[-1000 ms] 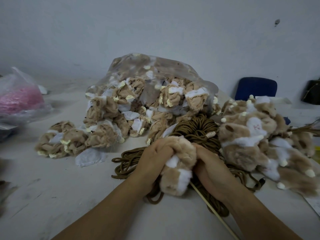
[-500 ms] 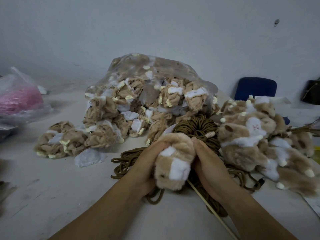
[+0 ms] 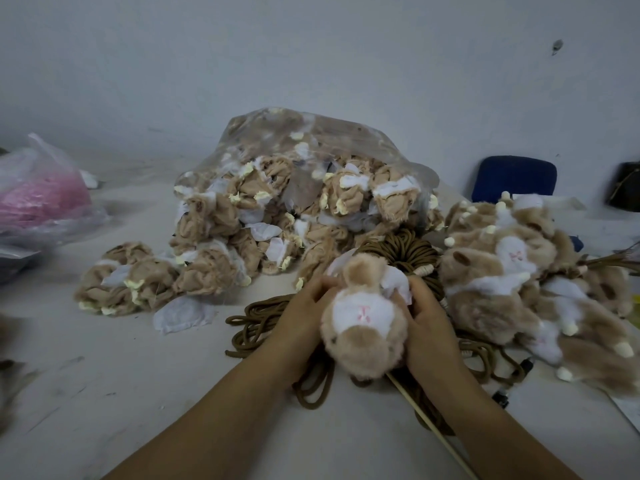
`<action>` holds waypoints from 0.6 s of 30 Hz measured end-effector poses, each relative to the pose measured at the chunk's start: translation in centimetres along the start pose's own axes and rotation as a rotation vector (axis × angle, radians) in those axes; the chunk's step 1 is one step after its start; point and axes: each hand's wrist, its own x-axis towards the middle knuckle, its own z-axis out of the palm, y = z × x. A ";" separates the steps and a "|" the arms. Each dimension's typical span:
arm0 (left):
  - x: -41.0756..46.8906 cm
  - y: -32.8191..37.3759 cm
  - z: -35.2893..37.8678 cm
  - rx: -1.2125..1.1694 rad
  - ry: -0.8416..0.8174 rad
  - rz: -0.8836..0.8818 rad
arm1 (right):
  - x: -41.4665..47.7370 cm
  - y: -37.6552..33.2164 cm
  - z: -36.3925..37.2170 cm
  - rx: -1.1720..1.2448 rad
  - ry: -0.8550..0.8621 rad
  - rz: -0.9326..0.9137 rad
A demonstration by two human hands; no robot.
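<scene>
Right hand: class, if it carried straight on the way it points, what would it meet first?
Beyond the plush toy it grips, the right hand would probably meet the brown cord coil; depth is unclear.

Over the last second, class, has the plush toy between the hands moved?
Yes. The plush toy has turned its white patch upward and risen slightly toward the brown cord coil.

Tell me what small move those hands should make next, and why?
Probably lay the plush toy on the furry pile at its right: the left hand and right hand grip it, and its fur already faces outward like theirs.
</scene>
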 end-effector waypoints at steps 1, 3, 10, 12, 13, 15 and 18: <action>-0.1 -0.3 -0.3 0.129 0.144 0.156 | 0.0 -0.2 -0.1 -0.019 0.029 0.014; -0.1 0.0 -0.4 0.172 0.143 0.315 | -0.1 -0.4 -0.2 -0.063 0.076 0.013; -1.1 -0.7 0.8 0.488 -0.082 0.438 | 0.2 0.0 -0.6 -0.223 0.189 -0.026; -1.0 -1.1 1.0 0.490 -0.071 0.347 | 0.1 -0.2 -0.6 -0.237 0.173 -0.027; -0.9 -1.2 0.9 0.468 -0.035 0.339 | 0.1 -0.2 -0.6 -0.235 0.150 -0.025; -0.9 -0.9 0.8 0.383 0.045 0.309 | -0.1 -0.1 -0.5 -0.209 0.113 -0.017; -0.8 -0.5 0.6 0.168 0.036 0.216 | 0.0 0.1 -0.4 -0.109 0.128 0.032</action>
